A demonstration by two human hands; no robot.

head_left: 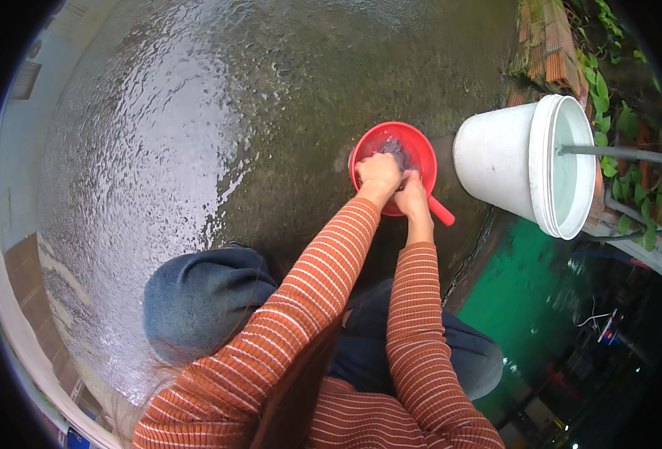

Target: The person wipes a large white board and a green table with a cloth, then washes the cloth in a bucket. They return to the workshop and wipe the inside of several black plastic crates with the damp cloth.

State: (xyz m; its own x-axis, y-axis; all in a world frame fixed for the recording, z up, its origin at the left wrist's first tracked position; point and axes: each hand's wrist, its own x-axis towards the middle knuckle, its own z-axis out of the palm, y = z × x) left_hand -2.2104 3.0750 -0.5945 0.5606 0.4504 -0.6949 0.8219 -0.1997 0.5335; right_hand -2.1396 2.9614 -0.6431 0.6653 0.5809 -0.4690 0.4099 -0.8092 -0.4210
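Observation:
A red plastic dipper with a short handle sits on the wet ground in front of me. In its bowl lies a dark grey-purple wet cloth, bunched up. Both my hands are inside the rim: my left hand is closed on the cloth from the left, its knuckles up. Close against it, my right hand grips the cloth from the handle's side. Part of the cloth and most of my fingertips are hidden behind the hands.
Right of the dipper stands a large white bucket of water, with a grey pipe reaching over it. Bricks and green plants border the far right. My bent knees, in blue jeans, flank my forearms. A green floor area lies at right.

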